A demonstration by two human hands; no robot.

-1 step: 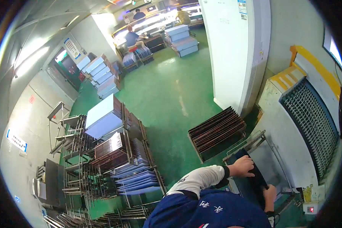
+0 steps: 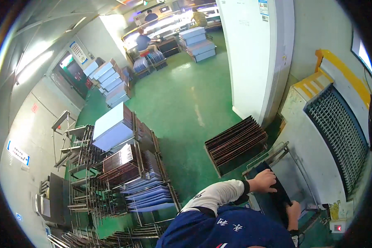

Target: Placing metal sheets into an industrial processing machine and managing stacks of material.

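Black panel sits between your hands, low and to your right, beside a metal-framed rack. Your left hand curls its fingers around the far part; your right hand touches the nearer edge (whether it pinches there, I cannot tell). Beyond your left hand, a slotted rack of upright dark sheets stands on the green floor; a machine with a gridded roller surface is to your right.

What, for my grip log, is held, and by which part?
A black panel, apparently by its right edge in the right hand; whether the left hand grips is unclear.
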